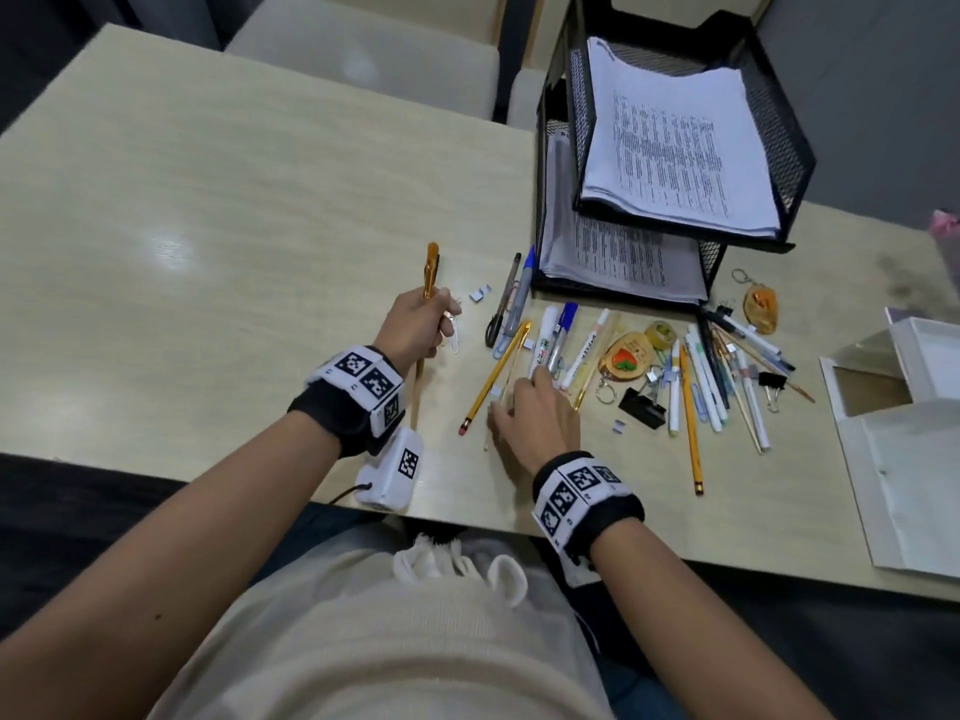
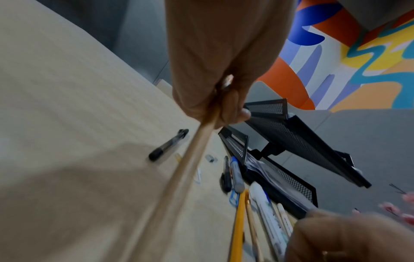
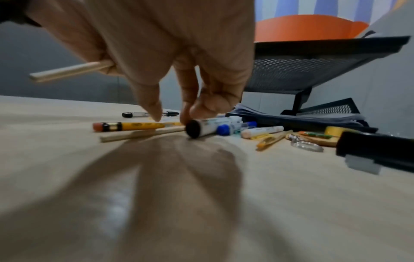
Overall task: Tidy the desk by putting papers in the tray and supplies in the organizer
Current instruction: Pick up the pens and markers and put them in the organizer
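Note:
My left hand point(image 1: 428, 324) hangs above the desk left of the pile. It grips a gold pen point(image 1: 430, 272) and a thin wooden stick point(image 2: 183, 173) together in its fist. My right hand point(image 1: 524, 402) reaches down onto the near end of the supply pile. It keeps a second wooden stick point(image 3: 67, 70) tucked under the thumb, and its fingertips point(image 3: 186, 118) touch the black end of a white marker point(image 3: 210, 128). A yellow pencil point(image 1: 496, 376) and a loose stick point(image 3: 143, 133) lie beside them. Printed papers point(image 1: 675, 148) fill both tiers of the black mesh tray point(image 1: 795, 148).
Several pens, markers, pencils, binder clips point(image 1: 641, 407), keychains point(image 1: 623, 358) and a tape roll point(image 1: 661, 332) lie scattered in front of the tray. A black pen point(image 1: 503, 304) and blue marker point(image 1: 522, 293) lie by the tray's left corner. A white open box point(image 1: 919, 356) stands at the right edge.

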Tool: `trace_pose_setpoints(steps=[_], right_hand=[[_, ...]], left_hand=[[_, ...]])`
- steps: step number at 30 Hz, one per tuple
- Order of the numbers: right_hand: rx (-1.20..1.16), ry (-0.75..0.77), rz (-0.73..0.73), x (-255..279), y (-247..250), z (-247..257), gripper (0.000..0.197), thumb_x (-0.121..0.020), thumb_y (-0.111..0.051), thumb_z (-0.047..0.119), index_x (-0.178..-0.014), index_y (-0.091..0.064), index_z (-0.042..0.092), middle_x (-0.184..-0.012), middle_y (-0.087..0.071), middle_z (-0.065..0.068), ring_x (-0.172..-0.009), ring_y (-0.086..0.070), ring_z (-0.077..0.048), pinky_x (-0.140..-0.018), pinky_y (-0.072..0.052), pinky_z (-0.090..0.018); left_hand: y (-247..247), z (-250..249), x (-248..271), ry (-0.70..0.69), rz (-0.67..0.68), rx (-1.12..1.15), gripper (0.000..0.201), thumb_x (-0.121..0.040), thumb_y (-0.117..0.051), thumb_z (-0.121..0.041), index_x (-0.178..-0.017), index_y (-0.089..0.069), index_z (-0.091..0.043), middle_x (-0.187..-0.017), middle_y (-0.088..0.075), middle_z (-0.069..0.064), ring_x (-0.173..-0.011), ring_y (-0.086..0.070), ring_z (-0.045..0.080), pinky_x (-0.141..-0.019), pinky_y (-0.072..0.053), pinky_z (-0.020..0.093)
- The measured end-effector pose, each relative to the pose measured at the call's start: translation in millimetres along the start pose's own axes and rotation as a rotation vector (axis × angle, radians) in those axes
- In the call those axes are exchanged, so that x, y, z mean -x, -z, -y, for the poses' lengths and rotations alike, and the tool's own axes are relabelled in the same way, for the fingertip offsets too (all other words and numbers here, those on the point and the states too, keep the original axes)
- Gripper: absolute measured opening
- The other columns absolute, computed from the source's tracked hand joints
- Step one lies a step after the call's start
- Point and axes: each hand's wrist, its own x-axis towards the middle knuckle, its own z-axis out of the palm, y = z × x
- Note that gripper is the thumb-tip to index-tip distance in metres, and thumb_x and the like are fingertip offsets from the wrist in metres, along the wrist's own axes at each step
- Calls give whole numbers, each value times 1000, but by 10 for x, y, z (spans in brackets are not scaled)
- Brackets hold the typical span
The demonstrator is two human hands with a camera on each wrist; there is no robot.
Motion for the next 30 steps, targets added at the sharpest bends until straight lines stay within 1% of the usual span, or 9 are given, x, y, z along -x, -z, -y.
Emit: trace_pose_setpoints(steps=[6,8,12,16,19,22,26,28,30], right_hand=[[-92,-200,48,84,-57,57,24,-91,-44,11,-108,-58,1,-116,-57,-17,-107,-56,-35,-84,-45,-36],[-238,-288,18,126,-18,-2,16,-88,-48,14,-95,-59,5,-108,-61,-16,-100,-58,-34,-79,-46,-36],[-634,-272,-89,327,68,-101,15,-82,-55,16,-68,-49,15,-76,-58,-5,-78,-53,-23,-68,-41,-32],[-784,-155,-23,375,129,-204,17,-85,-57,12,-68,-56,16,-73,-63,-7,-74,-60,-26,-73,-51,-38],[-740,-322,-154,166,101,-468,16,-89,-55,18,-74,-58,12,-82,-64,-9,-79,-59,-25,-72,-48,-31],[-545,-489,-155,-9,78,-660,23,-90,-54,24,-73,-49,10,-88,-57,-14,-81,-56,-27,-70,-46,-32],[-371,-489,-54,-75,79,-713,21,-90,-51,15,-103,-57,-1,-115,-57,-20,-106,-55,-35,-82,-46,-37],[-365,-487,-67,-76,80,-741,12,-88,-51,11,-90,-56,1,-113,-59,-20,-104,-56,-35,-77,-45,-36],[-391,-504,-87,-36,103,-793,20,-86,-53,13,-69,-46,6,-102,-61,-18,-98,-58,-34,-70,-42,-33]], left_hand=[[-139,163,119,168,30,86,33,-101,-32,-21,-75,-49,-10,-66,-51,10,-55,-51,16,-42,-46,17],[-209,186,150,239,57,119,32,-101,-31,-21,-76,-47,-8,-69,-53,12,-60,-56,19,-52,-53,22],[-409,162,250,333,261,251,26,-102,-30,-24,-84,-44,-11,-73,-46,7,-63,-47,18,-58,-46,25],[-620,23,340,175,338,226,33,-103,-28,-23,-79,-47,-13,-74,-60,5,-63,-65,12,-70,-50,29],[-670,-90,312,40,229,144,30,-101,-31,-21,-74,-41,-17,-59,-45,-1,-39,-45,5,-52,-41,21],[-645,-138,279,-60,209,-28,22,-98,-41,-20,-76,-46,-20,-61,-36,-4,-48,-33,8,-43,-32,16],[-691,-138,308,-67,227,-141,24,-97,-39,-7,-86,-58,-16,-67,-42,-2,-55,-36,8,-45,-35,14],[-744,-127,323,-54,243,-155,22,-98,-36,-5,-96,-58,-7,-75,-47,-1,-59,-43,7,-44,-39,9],[-819,-121,323,-61,270,-164,24,-99,-36,-7,-105,-58,-2,-84,-54,2,-70,-54,10,-57,-49,10]])
